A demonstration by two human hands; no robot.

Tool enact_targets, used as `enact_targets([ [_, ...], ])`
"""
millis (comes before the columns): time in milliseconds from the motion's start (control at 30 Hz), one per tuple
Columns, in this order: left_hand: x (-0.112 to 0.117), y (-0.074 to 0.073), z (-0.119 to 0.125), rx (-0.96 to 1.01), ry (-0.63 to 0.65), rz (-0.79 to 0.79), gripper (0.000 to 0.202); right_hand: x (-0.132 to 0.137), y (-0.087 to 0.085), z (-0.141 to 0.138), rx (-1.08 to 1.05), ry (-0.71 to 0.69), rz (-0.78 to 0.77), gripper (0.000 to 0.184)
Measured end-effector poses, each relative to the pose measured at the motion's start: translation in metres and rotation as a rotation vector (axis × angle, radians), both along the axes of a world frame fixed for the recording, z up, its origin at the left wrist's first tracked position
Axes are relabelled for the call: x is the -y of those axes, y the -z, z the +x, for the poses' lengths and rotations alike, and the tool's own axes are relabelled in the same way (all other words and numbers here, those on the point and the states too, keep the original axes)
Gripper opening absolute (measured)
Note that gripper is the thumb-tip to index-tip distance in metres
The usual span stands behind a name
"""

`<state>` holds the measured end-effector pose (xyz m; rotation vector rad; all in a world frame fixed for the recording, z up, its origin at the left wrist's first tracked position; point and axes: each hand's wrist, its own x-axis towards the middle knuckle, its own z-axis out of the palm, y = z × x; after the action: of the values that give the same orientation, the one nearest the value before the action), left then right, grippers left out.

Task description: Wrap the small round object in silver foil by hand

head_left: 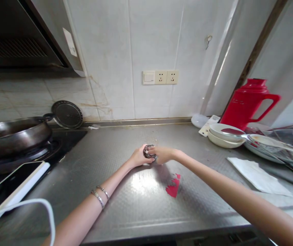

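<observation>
The left hand [137,158] and right hand [163,154] meet at mid-desk [136,208], each grip closed on one small metal object [149,151] between them. A red scrap [173,187] lies near. I cannot tell whether the object is opened.

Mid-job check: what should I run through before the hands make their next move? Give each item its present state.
1. Grip: left hand and right hand both on the small shiny object - ok.
2. Object: what it is, open or closed - cannot tell, too small.
3. Space: red scraps lie on the counter, apart from the hands - ok.
4. Right side: bowls stand apart from the right arm - ok.
5. Stove: pan sits on it; burner lit or not - cannot tell.
6. Left side: white cable loops close to the left forearm - not ok, could snag.
</observation>
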<state>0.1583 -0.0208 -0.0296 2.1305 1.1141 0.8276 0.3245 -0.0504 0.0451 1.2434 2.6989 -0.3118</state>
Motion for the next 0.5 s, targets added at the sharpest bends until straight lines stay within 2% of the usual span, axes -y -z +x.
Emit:
enact_targets([
  [267,0.000,0.000,0.000,-0.021,-0.025,0.040,0.072,0.010,0.005,-0.008,0.124,0.135,0.249,0.039],
  [367,0.000,0.000,0.000,-0.024,-0.027,0.045,0.072,0.009,0.005,-0.002,0.097,0.128,0.218,0.031],
  [500,0.000,0.001,0.000,-0.029,-0.022,0.038,0.068,0.006,0.003,0.005,-0.004,0.009,0.099,0.029],
])
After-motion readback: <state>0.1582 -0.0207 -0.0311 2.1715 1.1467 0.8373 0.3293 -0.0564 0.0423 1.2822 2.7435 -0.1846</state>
